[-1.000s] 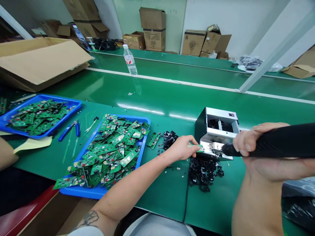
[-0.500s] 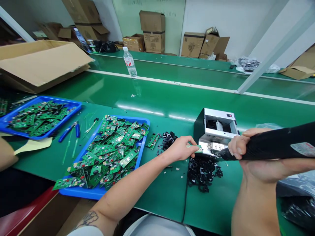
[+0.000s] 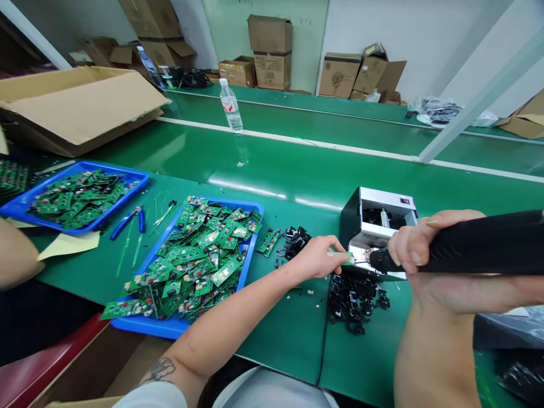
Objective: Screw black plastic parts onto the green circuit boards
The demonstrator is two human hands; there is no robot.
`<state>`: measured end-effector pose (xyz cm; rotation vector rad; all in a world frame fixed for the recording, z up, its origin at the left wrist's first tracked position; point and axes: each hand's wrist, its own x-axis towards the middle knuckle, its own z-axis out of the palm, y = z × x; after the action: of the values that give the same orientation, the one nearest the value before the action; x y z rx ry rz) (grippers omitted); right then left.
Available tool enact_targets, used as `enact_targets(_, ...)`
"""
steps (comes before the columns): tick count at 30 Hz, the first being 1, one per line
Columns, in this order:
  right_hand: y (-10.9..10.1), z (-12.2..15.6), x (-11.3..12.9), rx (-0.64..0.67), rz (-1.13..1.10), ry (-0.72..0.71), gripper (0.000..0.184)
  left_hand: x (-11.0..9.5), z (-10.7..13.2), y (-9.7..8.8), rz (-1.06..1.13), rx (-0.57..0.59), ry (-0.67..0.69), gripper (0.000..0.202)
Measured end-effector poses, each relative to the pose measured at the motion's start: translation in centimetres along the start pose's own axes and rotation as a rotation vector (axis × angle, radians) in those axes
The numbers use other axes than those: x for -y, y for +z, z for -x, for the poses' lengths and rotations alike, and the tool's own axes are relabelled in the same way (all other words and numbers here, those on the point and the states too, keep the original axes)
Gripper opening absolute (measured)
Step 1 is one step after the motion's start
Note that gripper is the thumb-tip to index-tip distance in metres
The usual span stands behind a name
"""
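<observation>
My left hand [image 3: 322, 256] pinches a small green circuit board [image 3: 349, 259] at the front of a silver-and-black box-shaped machine [image 3: 351, 220], which looks like a screw feeder. My right hand [image 3: 412, 246] wraps round a black electric screwdriver [image 3: 476, 243], held nearly level. Its tip points left, close to the board; whether it touches cannot be made out. Small black plastic parts [image 3: 359, 303] lie heaped below the machine, and another black heap [image 3: 296, 242] is behind my left hand. Beside that heap lie loose circuit boards [image 3: 270, 242].
A blue tray [image 3: 250, 266] overflows with circuit boards, and a second blue tray [image 3: 142, 180] stands farther left. Blue-handled cutters [image 3: 127, 222] lie between them. A water bottle [image 3: 231, 107] and a large cardboard box [image 3: 89, 110] stand behind. Another person's arm [image 3: 19, 255] is at left.
The screwdriver has moved left, bringing its tip close to the board. My left hand still pinches the board at the machine. The whole view has shifted slightly.
</observation>
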<state>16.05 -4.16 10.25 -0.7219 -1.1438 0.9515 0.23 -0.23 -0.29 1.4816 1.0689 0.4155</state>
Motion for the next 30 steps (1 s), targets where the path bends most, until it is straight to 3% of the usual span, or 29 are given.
enact_targets(5,-0.6,-0.1,-0.9,0.026,-0.021,-0.046,0.072,0.4,-0.2,0.1,0.002,0.0,0.012,0.03)
enact_targets(9,-0.6,-0.7,-1.1,0.154,0.002,-0.038,0.074,0.5,-0.2,0.1,0.006,0.004,0.03,0.032)
enact_targets(14,0.9,-0.3,-0.6,0.041,0.023,-0.001,0.072,0.4,-0.1,0.1,0.012,-0.004,0.018,0.031)
enact_targets(26,1.0,0.3,-1.5,0.092,-0.003,-0.026,0.073,-0.1,0.2,0.1,-0.017,-0.025,0.027,0.027)
enact_targets(28,0.5,0.5,-1.4,0.038,-0.01,-0.033,0.073,0.2,0.1,0.1,-0.015,-0.013,0.03,0.028)
enact_targets(30,-1.5,0.9,-1.5,-0.077,-0.043,-0.005,0.069,0.7,-0.1,-0.1,-0.01,0.006,0.03,0.028)
